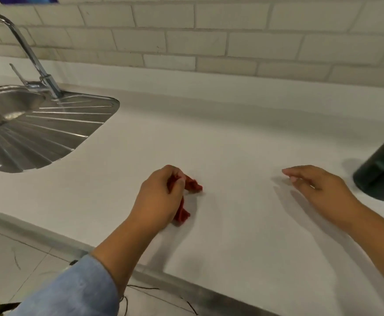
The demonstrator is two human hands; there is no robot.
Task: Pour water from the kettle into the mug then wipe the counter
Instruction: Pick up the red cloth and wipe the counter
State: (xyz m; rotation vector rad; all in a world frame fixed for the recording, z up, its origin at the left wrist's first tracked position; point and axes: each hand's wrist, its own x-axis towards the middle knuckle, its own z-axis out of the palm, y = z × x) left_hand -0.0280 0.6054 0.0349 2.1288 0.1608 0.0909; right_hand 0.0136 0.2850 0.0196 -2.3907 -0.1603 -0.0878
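Left hand (158,197) bunched tight round red cloth (187,197), pressing it flat to white tabletop (243,137), likely for wiping; right hand (316,185) fingers spread, empty, hovering low beside dark mug (382,169) at right edge; kettle out of view.
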